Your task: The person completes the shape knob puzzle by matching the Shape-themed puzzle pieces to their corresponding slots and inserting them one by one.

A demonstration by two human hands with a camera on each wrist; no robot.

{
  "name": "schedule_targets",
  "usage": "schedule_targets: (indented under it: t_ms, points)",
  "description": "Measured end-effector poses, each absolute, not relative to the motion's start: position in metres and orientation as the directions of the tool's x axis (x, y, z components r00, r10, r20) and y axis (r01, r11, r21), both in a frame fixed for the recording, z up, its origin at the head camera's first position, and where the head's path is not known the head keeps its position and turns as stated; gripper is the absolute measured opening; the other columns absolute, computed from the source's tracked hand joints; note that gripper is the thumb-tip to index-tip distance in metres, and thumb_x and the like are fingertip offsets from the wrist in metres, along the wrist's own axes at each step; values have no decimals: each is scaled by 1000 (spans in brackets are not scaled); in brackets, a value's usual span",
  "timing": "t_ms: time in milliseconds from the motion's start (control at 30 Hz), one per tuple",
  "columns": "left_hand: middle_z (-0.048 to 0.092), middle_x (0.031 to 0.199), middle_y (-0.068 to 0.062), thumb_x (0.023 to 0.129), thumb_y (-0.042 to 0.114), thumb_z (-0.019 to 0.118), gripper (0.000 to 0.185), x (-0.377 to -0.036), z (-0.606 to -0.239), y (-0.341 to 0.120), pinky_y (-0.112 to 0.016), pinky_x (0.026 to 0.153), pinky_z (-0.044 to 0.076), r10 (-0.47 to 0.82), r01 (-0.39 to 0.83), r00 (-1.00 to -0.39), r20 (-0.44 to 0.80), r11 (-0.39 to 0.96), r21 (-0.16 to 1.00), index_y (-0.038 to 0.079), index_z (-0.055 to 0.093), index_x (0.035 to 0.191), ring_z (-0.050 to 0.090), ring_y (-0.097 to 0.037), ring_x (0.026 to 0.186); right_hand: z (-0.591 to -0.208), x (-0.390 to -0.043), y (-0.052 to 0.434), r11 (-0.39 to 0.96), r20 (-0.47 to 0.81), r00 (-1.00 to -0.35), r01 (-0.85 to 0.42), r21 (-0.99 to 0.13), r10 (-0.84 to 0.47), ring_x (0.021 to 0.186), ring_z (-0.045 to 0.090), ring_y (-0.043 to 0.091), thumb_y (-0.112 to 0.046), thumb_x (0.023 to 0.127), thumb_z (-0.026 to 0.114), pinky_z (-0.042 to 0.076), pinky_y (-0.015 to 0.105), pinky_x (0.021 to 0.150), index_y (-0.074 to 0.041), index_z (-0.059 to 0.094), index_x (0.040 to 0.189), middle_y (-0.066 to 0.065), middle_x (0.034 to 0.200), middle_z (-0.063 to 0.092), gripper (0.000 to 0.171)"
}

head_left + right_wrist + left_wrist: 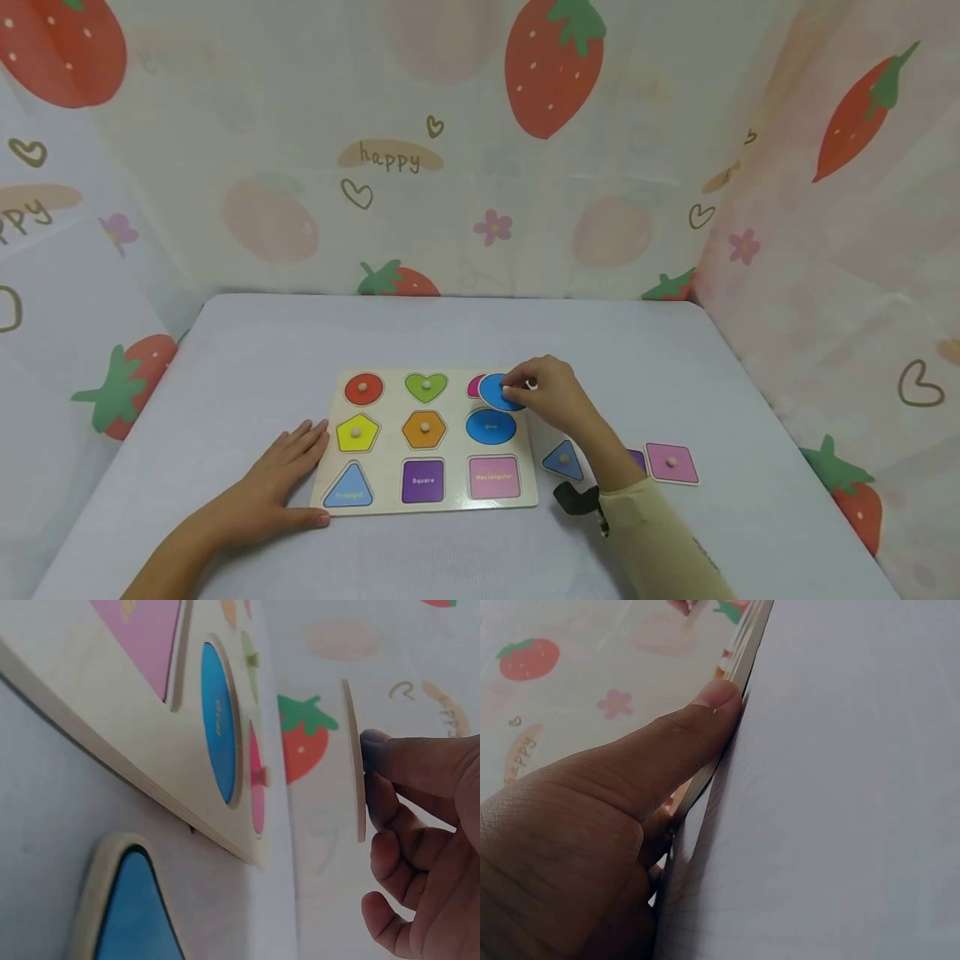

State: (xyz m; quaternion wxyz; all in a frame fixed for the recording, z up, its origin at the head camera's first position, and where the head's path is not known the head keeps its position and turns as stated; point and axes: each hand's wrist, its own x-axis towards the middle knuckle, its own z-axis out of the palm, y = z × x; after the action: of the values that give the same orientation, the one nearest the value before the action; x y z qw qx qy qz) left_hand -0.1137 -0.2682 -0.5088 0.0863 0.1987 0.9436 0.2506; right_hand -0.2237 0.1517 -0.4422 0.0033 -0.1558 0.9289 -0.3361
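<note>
Blue oval piece (498,392) pinched, perhaps three loose pieces

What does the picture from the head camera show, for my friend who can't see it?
A person's right hand holds a blue oval piece just above a wooden shape puzzle board on a grey table. The left hand rests flat against the board's left edge. A blue triangle piece and a pink square piece lie beside the board.

— How many boards on the surface (675,367)?
— One puzzle board (390,487), nine recesses. Four pieces sit in theirs: red circle (363,388), green heart (426,386), yellow pentagon (357,433), orange hexagon (423,429).
— And off the board?
— Three on the cloth: blue triangle (562,461), pink square (671,462), a purple one (638,459) mostly hidden. One blue oval (497,392) is held up.
— Hands?
— Two.
</note>
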Motion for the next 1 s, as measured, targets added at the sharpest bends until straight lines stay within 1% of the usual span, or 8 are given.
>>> schedule_targets:
  t_ms: [100, 167, 267, 433, 600, 867, 1000]
  points:
    - [21, 171, -7, 74, 74, 74, 120, -115, -509, -268, -6, 111, -18, 418, 333, -906, -65, 800, 499, 8, 28, 162, 9, -36, 158, -445, -224, 148, 730, 87, -951, -285, -621, -297, 100, 58, 19, -22, 91, 80, 57, 39, 90, -17, 81, 99, -6, 90, 69, 10]
    - [21, 171, -8, 74, 74, 74, 120, -116, -509, -268, -6, 112, -18, 420, 335, -905, -64, 800, 498, 8, 28, 162, 9, -36, 158, -448, -225, 145, 734, 76, -951, -281, -618, -300, 100, 58, 19, -22, 90, 80, 57, 37, 89, -17, 81, 99, -6, 90, 70, 10]
    - [21, 171, -8, 74, 74, 74, 120, -117, -508, -268, -7, 112, -18, 421, 338, -905, -63, 800, 497, 7, 28, 162, 8, -36, 158, -451, -226, 142, 744, 50, -951, -272, -610, -307, 96, 58, 18, -22, 90, 81, 57, 33, 85, -16, 81, 99, -7, 89, 70, 11]
    - [21, 171, -8, 74, 74, 74, 120, -116, -509, -269, -7, 112, -18, 414, 326, -908, -66, 796, 510, 7, 29, 162, 8, -37, 158, -457, -226, 137, 758, 0, -948, -254, -601, -318, 90, 56, 17, -22, 89, 82, 54, 28, 77, -15, 81, 99, -7, 86, 69, 12]
    - [21, 171, -8, 74, 75, 73, 120, -116, -509, -269, -5, 111, -18, 417, 330, -906, -64, 794, 510, 7, 29, 162, 8, -36, 158, -463, -225, 137, 773, -44, -942, -246, -585, -333, 88, 55, 17, -22, 89, 81, 53, 27, 73, -16, 81, 98, -7, 85, 67, 11]
    - [23, 170, -11, 77, 74, 72, 118, -113, -510, -270, -4, 112, -17, 443, 370, -896, -21, 775, 513, 4, 30, 161, 10, -37, 158, -469, -222, 134, 782, -117, -935, -207, -588, -336, 86, 58, 16, -23, 89, 81, 54, 27, 76, -18, 80, 94, -8, 85, 69, 7]
    - [22, 171, -10, 76, 75, 72, 118, -113, -510, -268, -4, 111, -17, 441, 365, -897, -30, 776, 514, 5, 30, 161, 10, -37, 158, -470, -220, 133, 785, -132, -935, -193, -588, -328, 85, 57, 16, -23, 89, 82, 54, 27, 75, -18, 80, 94, -8, 83, 68, 8]
